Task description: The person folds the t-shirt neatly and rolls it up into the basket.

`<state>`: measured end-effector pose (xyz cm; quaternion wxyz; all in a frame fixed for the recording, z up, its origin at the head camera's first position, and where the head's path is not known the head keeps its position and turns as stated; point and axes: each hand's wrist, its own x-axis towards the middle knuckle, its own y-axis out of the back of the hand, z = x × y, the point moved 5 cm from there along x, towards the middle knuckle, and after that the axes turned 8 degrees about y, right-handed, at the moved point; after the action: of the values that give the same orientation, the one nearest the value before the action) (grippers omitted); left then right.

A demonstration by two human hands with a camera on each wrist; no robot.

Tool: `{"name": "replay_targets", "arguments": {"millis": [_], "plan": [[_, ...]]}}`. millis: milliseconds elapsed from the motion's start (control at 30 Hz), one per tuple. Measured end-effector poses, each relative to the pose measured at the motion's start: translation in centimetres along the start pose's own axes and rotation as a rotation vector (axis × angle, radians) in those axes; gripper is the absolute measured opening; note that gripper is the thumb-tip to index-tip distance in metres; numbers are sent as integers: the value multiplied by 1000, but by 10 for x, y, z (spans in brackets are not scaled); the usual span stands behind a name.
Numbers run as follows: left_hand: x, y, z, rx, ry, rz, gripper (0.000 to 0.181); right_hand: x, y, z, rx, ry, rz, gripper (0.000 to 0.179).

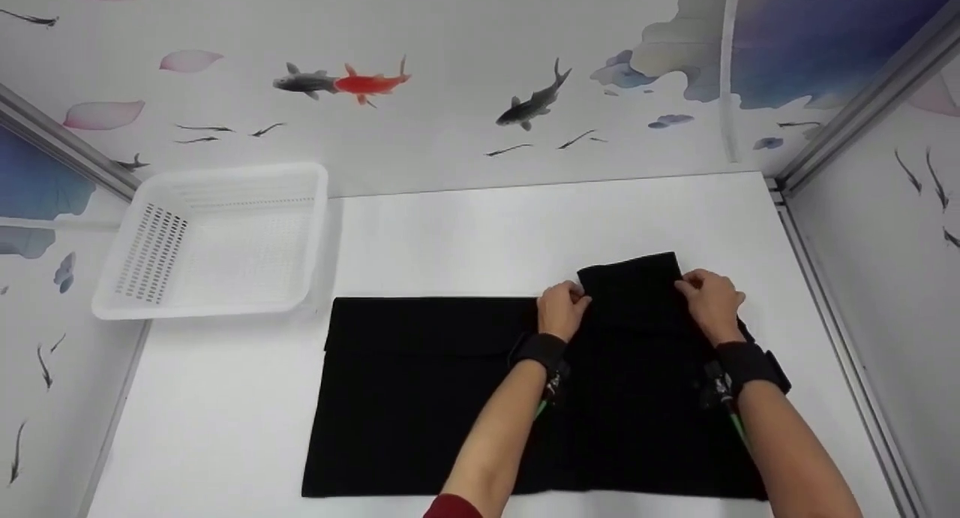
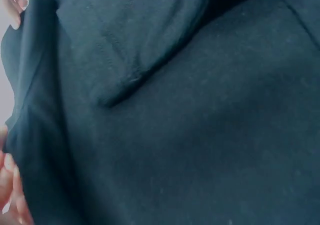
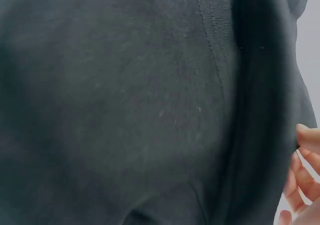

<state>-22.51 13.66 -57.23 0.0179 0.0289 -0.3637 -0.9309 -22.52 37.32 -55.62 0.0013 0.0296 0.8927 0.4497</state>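
Note:
A black garment (image 1: 420, 420) lies folded into a wide flat shape on the white table, with a narrower black flap (image 1: 630, 293) sticking up past its top edge at the right. My left hand (image 1: 562, 308) pinches the flap's left edge between thumb and fingers. On the opposite edge, my right hand (image 1: 712, 300) pinches the cloth the same way. Dark cloth fills most of the left wrist view, with fingertips (image 2: 10, 185) at its left border. In the right wrist view a stitched seam (image 3: 212, 60) runs down the cloth, and fingers (image 3: 302, 180) hold its edge at the right.
An upright-walled white plastic basket (image 1: 315, 240) stands at the back left of the white table (image 1: 450, 240), with nothing visible inside. Printed panels with fish and petals (image 1: 450, 143) enclose the table at the back and sides. A metal rail (image 1: 847, 353) runs along the right edge.

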Motion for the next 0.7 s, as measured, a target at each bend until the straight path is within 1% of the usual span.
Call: {"name": "replay_targets", "arguments": {"millis": [100,200,300,400,467,533,567,633,700], "plan": [[-7,7,3,-110,-45,-23,8,-14,12,-4,67,77,79,24],[-14,13,5,-180,-83,-51,9,-28,21,-7,105,118,139,21],[-25,16,6,-217,-107,-86,10,-46,28,-9,134,128,171,21],[-36,20,7,-218,-145,-118,10,-64,33,-8,165,122,185,22],[-45,23,7,-189,-185,-139,10,-77,34,-7,179,118,186,23],[-54,24,6,-131,-231,-160,9,-92,34,-4,198,108,182,23],[-59,24,5,-86,-256,-168,9,-99,34,-3,206,103,181,23],[-69,24,3,45,-318,-175,11,-115,33,1,217,106,184,22],[-80,23,1,186,-372,-178,12,-131,31,5,221,138,193,16]]}}
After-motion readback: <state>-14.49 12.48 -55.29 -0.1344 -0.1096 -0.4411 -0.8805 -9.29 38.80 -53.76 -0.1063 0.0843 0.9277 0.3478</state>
